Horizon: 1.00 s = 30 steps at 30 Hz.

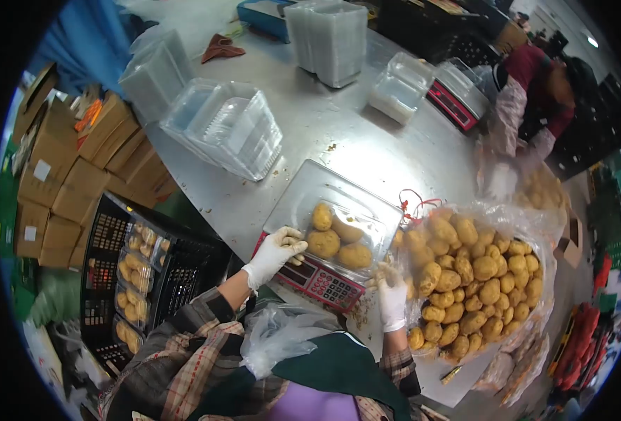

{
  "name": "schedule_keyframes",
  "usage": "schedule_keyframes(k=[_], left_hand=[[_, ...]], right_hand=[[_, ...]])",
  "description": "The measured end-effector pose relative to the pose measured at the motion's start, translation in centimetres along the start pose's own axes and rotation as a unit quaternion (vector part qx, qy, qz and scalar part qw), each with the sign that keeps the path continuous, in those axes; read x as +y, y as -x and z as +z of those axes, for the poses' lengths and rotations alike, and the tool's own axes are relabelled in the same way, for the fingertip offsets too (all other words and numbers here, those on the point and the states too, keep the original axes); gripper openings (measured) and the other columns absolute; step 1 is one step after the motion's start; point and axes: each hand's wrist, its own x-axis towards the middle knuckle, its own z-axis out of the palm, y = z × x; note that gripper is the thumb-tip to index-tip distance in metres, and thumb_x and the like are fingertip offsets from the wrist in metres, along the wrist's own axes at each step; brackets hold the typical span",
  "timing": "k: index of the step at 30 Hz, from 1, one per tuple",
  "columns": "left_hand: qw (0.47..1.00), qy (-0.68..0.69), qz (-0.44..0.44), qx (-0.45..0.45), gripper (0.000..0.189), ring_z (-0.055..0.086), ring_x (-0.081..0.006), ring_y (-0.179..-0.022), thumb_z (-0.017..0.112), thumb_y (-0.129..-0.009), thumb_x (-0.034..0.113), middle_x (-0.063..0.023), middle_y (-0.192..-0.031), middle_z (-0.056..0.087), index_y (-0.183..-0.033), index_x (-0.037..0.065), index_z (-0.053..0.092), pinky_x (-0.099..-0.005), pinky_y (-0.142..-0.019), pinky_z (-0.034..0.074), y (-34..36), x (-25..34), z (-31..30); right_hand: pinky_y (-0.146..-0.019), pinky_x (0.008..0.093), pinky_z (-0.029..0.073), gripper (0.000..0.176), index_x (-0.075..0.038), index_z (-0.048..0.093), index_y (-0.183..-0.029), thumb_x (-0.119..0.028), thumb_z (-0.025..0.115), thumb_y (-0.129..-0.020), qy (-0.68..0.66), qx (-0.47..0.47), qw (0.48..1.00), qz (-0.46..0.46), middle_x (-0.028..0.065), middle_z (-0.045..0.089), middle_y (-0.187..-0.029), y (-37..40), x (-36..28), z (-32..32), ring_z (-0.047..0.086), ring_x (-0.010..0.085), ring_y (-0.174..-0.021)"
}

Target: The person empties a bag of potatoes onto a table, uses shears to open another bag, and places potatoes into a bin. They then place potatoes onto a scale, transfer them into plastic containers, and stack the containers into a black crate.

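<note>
My left hand [275, 258], in a white glove, is at the left front edge of a red scale [330, 282], its fingers curled; what they hold, if anything, is hidden. Several potatoes [324, 243] rest in a clear tray on the scale's metal plate [303, 184]. My right hand [392, 293], also gloved, is between the scale and a big open plastic bag [550, 281] full of potatoes [473, 321]. Its fingers are bent near the bag's left side, and their tips are too blurred to make out.
Stacks of clear trays [223, 126] stand on the metal table [296, 105]. A black crate [184, 242] with packed potatoes is at the left, beside cardboard boxes [47, 158]. Across the table, a gloved person [514, 116] works by a second scale [450, 105].
</note>
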Motion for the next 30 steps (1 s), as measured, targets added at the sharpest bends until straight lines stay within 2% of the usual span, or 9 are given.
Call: schedule_keyframes(k=[6,13,16,18,20,21,24,28,30], left_hand=[[0.993,0.102,-0.044,-0.034,0.018,0.067,-0.0225,-0.08,0.063,-0.088,0.005,-0.0117,-0.088,0.061,-0.099,-0.002,0.052,-0.0303,-0.072,0.059,-0.7,-0.3,-1.3],[0.992,0.097,-0.078,-0.013,0.009,0.066,-0.0165,-0.078,0.062,-0.085,0.001,-0.0077,-0.088,0.058,-0.091,0.001,0.056,-0.0282,-0.072,0.058,-1.1,-0.4,-1.0],[0.99,0.143,0.009,-0.014,0.008,0.062,-0.0137,-0.081,0.061,-0.084,0.001,-0.0045,-0.089,0.056,-0.09,0.002,0.056,-0.0269,-0.076,0.055,-1.6,-2.4,-1.7],[0.973,0.225,0.042,-0.028,0.01,0.057,-0.014,-0.091,0.061,-0.086,0.005,-0.0025,-0.092,0.054,-0.094,0.005,0.056,-0.0289,-0.081,0.05,0.8,-1.2,-2.4],[0.915,0.384,0.092,-0.084,0.015,0.056,-0.0152,-0.095,0.058,-0.088,0.009,-0.0024,-0.096,0.054,-0.103,0.009,0.054,-0.0355,-0.084,0.049,3.1,0.5,-3.3],[0.903,0.406,0.128,-0.063,0.015,0.057,-0.0158,-0.091,0.058,-0.088,0.01,-0.0025,-0.096,0.055,-0.103,0.01,0.054,-0.0389,-0.082,0.05,4.1,0.9,-4.5],[0.893,0.386,0.227,0.036,0.018,0.06,-0.02,-0.091,0.057,-0.089,0.018,-0.0029,-0.102,0.057,-0.106,0.014,0.055,-0.0423,-0.081,0.051,10.1,5.1,-8.5],[0.85,0.403,0.317,0.124,0.023,0.061,-0.0284,-0.105,0.055,-0.091,0.024,-0.0122,-0.114,0.062,-0.108,0.01,0.058,-0.047,-0.091,0.048,17.5,6.4,-16.9],[0.837,0.349,0.318,0.277,0.03,0.061,-0.0257,-0.1,0.055,-0.089,0.029,-0.0116,-0.108,0.064,-0.111,0.008,0.058,-0.0423,-0.092,0.048,22.1,5.0,-20.9]], right_hand=[[-0.067,0.0336,0.058,0.018,0.007,0.052,-0.108,-0.001,0.055,-0.092,-0.103,-0.046,0.989,0.101,0.0156,0.063,-0.089,-0.7,0.3,0.3,0.068,0.0273,-0.074],[-0.063,0.0315,0.055,0.009,0.0,0.054,-0.092,0.005,0.051,-0.085,-0.02,-0.036,0.999,0.011,0.0099,0.062,-0.081,-2.2,2.9,-0.1,0.065,0.0213,-0.068],[-0.064,0.023,0.045,0.011,-0.004,0.05,-0.082,0.006,0.053,-0.082,0.121,-0.031,0.989,-0.076,0.0007,0.049,-0.074,-0.3,-2.4,3.0,0.049,0.0097,-0.067],[-0.065,0.0207,0.04,0.015,-0.005,0.049,-0.083,0.008,0.056,-0.082,0.107,-0.066,0.983,-0.134,-0.0009,0.045,-0.074,0.4,-3.7,4.3,0.043,0.0085,-0.068],[-0.067,0.0227,0.044,0.018,-0.005,0.049,-0.087,0.01,0.058,-0.081,0.049,-0.126,0.987,-0.083,0.0004,0.049,-0.079,1.9,-5.9,6.6,0.051,0.0102,-0.072],[-0.07,0.0275,0.053,0.024,-0.004,0.048,-0.089,0.014,0.059,-0.079,0.003,-0.183,0.98,-0.072,0.0069,0.059,-0.086,2.6,-6.7,8.1,0.061,0.0144,-0.082],[-0.085,0.0261,0.048,0.037,0.004,0.051,-0.117,0.008,0.063,-0.082,0.005,-0.309,0.946,-0.099,0.012,0.063,-0.097,4.7,-7.9,11.6,0.062,0.0185,-0.09],[-0.087,0.0283,0.048,0.039,0.007,0.046,-0.126,-0.001,0.058,-0.09,0.06,-0.311,0.947,-0.047,0.0151,0.064,-0.102,4.3,-7.5,12.4,0.061,0.019,-0.094],[-0.087,0.0287,0.049,0.034,0.009,0.046,-0.125,-0.004,0.053,-0.094,0.065,-0.288,0.955,-0.027,0.0168,0.064,-0.104,3.2,-5.4,10.9,0.062,0.0188,-0.094]])
